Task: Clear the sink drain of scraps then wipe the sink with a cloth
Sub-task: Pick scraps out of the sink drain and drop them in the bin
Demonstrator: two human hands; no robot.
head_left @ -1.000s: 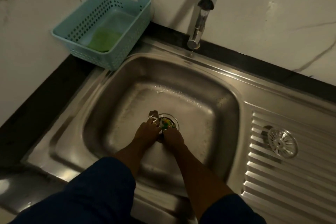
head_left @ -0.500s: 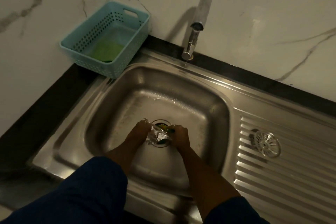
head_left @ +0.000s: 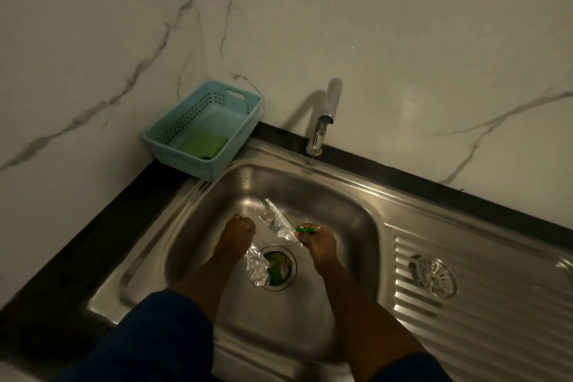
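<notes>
A steel sink [head_left: 198, 226] has a round drain [head_left: 279, 268] holding green and mixed scraps. My left hand [head_left: 237, 234] is raised above the basin left of the drain and holds a crumpled silver foil scrap [head_left: 256, 268] that hangs down beside the drain. My right hand [head_left: 316, 240] is raised right of the drain and pinches a flat silver wrapper [head_left: 279, 223] together with a small green scrap [head_left: 305, 229]. A green cloth [head_left: 203, 143] lies in the teal basket.
The teal plastic basket [head_left: 245, 121] stands on the black counter at the sink's back-left corner. A chrome tap [head_left: 319, 130] rises behind the basin. The ribbed drainboard [head_left: 496, 319] on the right carries a loose round strainer [head_left: 435, 276]. Marble walls close the back and left.
Both hands have lifted from the drain and moved apart, each pulling a foil scrap out. The camera has tilted up, showing more wall.
</notes>
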